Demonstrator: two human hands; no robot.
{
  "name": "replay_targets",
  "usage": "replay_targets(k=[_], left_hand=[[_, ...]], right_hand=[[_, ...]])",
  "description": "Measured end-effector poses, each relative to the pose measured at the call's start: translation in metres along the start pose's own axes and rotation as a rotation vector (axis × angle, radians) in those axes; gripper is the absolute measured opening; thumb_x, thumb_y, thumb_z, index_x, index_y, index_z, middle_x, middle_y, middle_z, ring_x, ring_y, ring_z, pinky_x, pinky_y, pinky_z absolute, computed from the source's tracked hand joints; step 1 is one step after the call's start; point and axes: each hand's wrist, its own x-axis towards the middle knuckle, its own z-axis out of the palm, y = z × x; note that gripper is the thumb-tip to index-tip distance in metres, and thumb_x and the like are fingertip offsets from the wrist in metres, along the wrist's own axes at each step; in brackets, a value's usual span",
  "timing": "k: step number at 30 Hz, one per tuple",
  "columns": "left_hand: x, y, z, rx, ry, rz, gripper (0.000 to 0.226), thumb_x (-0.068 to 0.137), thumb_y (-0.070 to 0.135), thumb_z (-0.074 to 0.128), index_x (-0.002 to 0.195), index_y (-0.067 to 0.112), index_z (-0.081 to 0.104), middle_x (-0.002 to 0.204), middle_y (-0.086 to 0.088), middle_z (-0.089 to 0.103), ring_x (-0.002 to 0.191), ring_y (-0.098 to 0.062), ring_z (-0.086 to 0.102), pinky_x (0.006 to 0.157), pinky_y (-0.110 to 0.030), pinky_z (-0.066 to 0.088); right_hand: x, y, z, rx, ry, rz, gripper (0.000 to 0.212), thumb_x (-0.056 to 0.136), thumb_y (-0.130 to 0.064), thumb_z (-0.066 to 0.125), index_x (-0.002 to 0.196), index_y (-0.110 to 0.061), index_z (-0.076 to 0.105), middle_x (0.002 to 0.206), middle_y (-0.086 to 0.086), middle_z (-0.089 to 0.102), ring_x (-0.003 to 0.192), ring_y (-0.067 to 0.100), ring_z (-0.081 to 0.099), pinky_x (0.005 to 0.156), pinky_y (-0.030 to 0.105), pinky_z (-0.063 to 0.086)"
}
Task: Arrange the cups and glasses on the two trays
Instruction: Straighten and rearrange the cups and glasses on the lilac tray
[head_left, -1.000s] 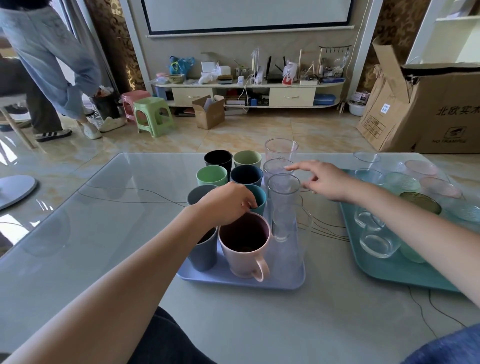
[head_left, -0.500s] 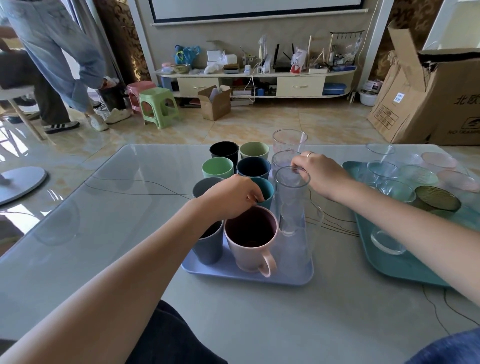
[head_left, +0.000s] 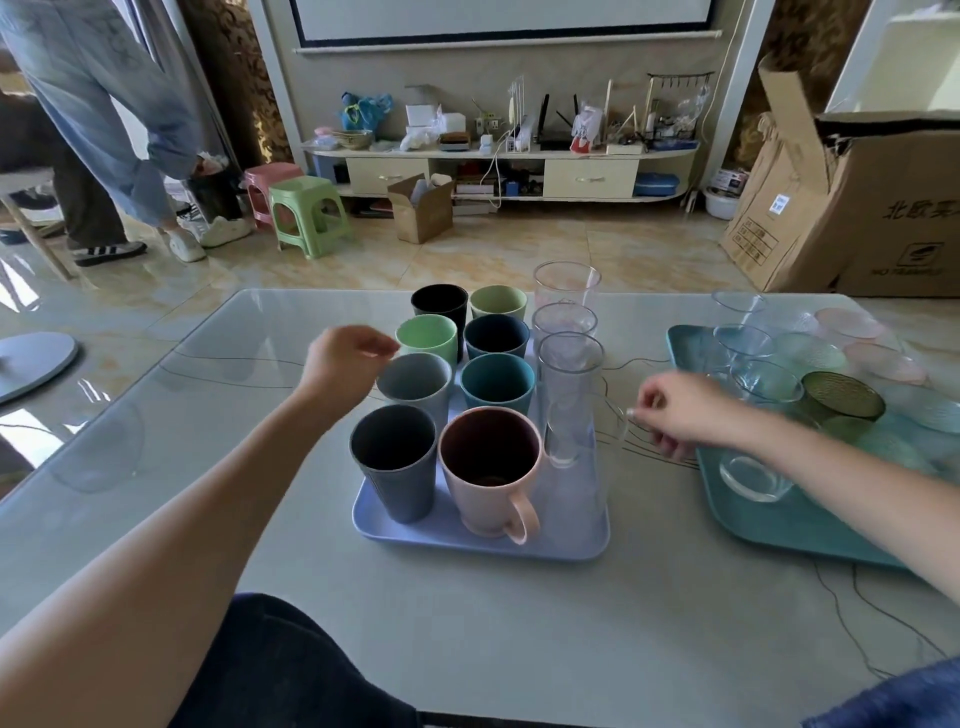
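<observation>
A lavender tray (head_left: 467, 540) holds several coloured cups in two columns, with a pink mug (head_left: 491, 467) and a dark grey cup (head_left: 395, 457) at the front. Tall clear glasses (head_left: 569, 358) and a clear glass mug (head_left: 571, 441) line its right side. My left hand (head_left: 343, 364) hovers by the light grey cup (head_left: 415, 379), fingers loosely curled, holding nothing. My right hand (head_left: 675, 415) sits between the trays, its curled fingertips close beside the glass mug's handle. The teal tray (head_left: 779, 525) on the right carries clear glasses, a green glass bowl (head_left: 841, 395) and pink dishes (head_left: 883, 361).
Both trays rest on a glass-topped table (head_left: 519, 623) with thin cables under its surface. A large cardboard box (head_left: 857, 208) stands behind the table at the right. A person's legs (head_left: 104, 130) and plastic stools (head_left: 306, 213) are on the floor at the far left.
My left hand lifted off the cups and moved left and away. My right hand left the tall glass's rim and drew back to the right, beside the glass mug's handle.
</observation>
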Motion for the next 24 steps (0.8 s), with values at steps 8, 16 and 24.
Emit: replay_targets(k=[8,16,24], left_hand=[[-0.019,-0.074,-0.008,0.005,-0.537,-0.44,0.012,0.086,0.001,0.055,0.094,0.004,0.063,0.085,-0.013,0.066,0.073,-0.021,0.063,0.071,-0.033,0.055],[-0.031,-0.098,0.009,-0.192,-0.473,-0.505,0.013,0.073,-0.01,0.068,0.08,0.0,0.065,0.071,-0.013,0.067,0.055,-0.015,0.067,0.056,-0.023,0.058],[-0.03,-0.09,0.016,-0.249,-0.429,-0.536,0.02,0.073,-0.019,0.061,0.086,-0.005,0.063,0.079,-0.016,0.065,0.065,-0.025,0.063,0.051,-0.023,0.057]], right_hand=[[-0.02,0.007,0.062,0.143,-0.333,0.217,0.028,0.098,-0.027,0.043,0.08,-0.009,0.055,0.06,0.009,0.061,0.035,0.016,0.059,0.035,0.021,0.047],[-0.022,0.004,0.071,0.111,-0.277,0.16,0.029,0.095,-0.022,0.048,0.067,-0.013,0.051,0.055,0.005,0.058,0.027,0.009,0.052,0.029,0.014,0.035],[-0.023,0.001,0.065,0.075,-0.281,0.181,0.03,0.092,-0.019,0.049,0.063,-0.013,0.052,0.053,0.004,0.056,0.028,0.007,0.051,0.029,0.013,0.034]])
